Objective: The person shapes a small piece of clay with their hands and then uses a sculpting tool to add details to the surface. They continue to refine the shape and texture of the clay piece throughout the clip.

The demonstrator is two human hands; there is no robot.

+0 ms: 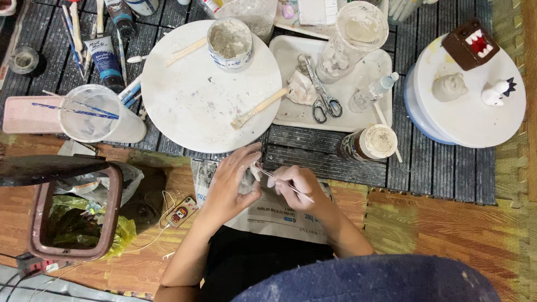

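Note:
My left hand (232, 182) cups a small pale clay piece (249, 180) just above a newspaper sheet (279, 221) on my lap. My right hand (299, 184) pinches a thin metal sculpting tool (272, 178), whose tip touches the clay piece. Both hands sit close together in front of a round white board (190, 106) that carries a wooden spatula (259, 108) and a tub of white paste (230, 43).
A white tray (291, 56) holds scissors (320, 89), a tall plastic jar and a small bottle. A round stand (470, 112) at right bears clay figures. At left stand a water cup with brushes (92, 112), paint tubes and a brown bin (72, 212). A small jar (370, 143) sits ahead.

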